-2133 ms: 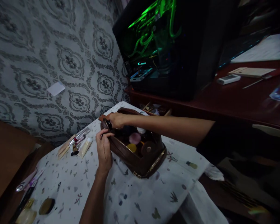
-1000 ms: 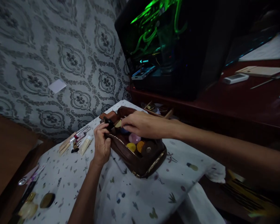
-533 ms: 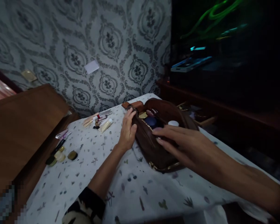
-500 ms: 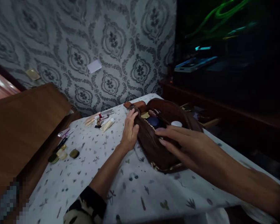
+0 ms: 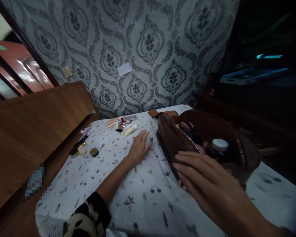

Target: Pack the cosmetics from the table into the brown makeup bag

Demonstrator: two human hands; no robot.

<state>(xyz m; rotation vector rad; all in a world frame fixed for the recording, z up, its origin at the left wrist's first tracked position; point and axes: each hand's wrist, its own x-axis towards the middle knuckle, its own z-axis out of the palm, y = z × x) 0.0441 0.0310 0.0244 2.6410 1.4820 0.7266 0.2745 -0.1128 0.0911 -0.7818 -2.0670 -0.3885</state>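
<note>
A brown leather cosmetic bag (image 5: pixel 172 141) lies unzipped on a table covered with a white patterned cloth (image 5: pixel 138 194). Inside it I see a dark jar with a white lid (image 5: pixel 219 145) and other small items. My left hand (image 5: pixel 139 148) rests flat on the cloth just left of the bag, fingers stretched out, holding nothing. My right hand (image 5: pixel 204 179) hovers at the bag's near side, fingers extended and together, nothing in it.
A cluster of tubes and lip glosses (image 5: pixel 124 124) lies at the far end of the cloth. Small round pots (image 5: pixel 93 152) and a pen-like stick (image 5: pixel 82 140) sit near the left edge. A wooden board (image 5: pixel 34 128) runs along the left; a dark desk (image 5: pixel 251 108) stands to the right.
My left hand has let go of the bag's end and now lies flat on the cloth. My right hand has drawn back from inside the bag. The view has swung left.
</note>
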